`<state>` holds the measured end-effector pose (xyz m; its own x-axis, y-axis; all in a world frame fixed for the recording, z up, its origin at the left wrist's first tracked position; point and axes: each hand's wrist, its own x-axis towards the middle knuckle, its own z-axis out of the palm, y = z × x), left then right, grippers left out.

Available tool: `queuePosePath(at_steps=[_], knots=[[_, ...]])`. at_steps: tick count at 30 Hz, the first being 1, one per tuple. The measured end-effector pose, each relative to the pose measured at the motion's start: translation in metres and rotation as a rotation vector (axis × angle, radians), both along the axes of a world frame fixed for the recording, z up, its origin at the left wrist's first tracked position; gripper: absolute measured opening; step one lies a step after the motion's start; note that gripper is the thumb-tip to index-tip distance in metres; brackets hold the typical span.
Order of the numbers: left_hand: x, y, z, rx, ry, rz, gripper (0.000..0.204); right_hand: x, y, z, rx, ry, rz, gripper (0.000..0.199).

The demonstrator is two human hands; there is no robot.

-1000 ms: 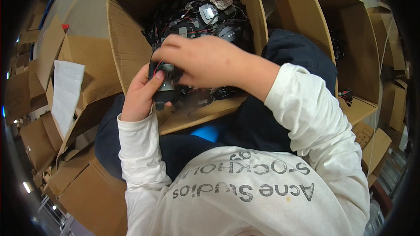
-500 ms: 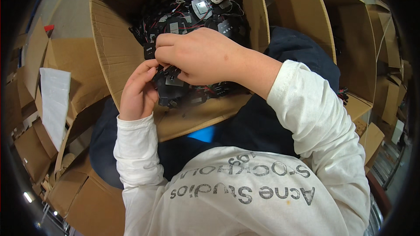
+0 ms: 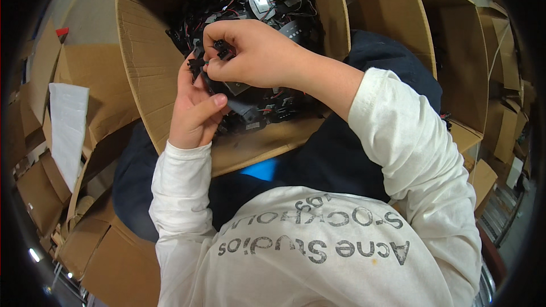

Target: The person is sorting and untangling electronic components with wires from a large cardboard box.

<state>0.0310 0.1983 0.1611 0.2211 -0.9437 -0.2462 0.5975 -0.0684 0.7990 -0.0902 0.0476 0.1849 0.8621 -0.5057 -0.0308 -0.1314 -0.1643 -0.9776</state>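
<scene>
Apparently, little weight is to be expected from the black moulded-plastic part with a small silver metal plate (image 3: 243, 109), which is held above the opening of the tall brown cardboard box (image 3: 140, 51), nearer its left wall and near edge than its far corners. Its shell is judged to be stiff and rather smooth, so it could be turned easily between the fingers. The small black plastic connectors on thin wires (image 3: 222, 50) would be the fragile portion: the wires look limp and could be strained if tugged. A hold is best taken on the broad body of the part, and on the connector housings rather than on the wires.

By the left hand (image 3: 194, 111), the part is supported from the left side, with the thumb laid across it and the other fingers partly hidden beneath. By the right hand (image 3: 253, 54), brought across from the right with the wrist bent and the knuckles uppermost, the connectors are pinched between curled fingers; how firmly cannot be told. Below both hands, a loose heap of black parts and wires (image 3: 284, 102) is contained by the box.
</scene>
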Motion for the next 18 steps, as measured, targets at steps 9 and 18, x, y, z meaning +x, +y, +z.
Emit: queuePosePath(at_steps=[9, 18], knots=[[0.025, 0.018, 0.007, 0.181, -0.281, 0.086, 0.078, -0.012, 0.000, 0.010, -0.092, -0.181, 0.073, 0.023], [0.007, 0.026, 0.014, 0.116, -0.380, 0.001, 0.074, -0.019, 0.024, 0.005, -0.458, -0.045, 0.305, 0.038]])
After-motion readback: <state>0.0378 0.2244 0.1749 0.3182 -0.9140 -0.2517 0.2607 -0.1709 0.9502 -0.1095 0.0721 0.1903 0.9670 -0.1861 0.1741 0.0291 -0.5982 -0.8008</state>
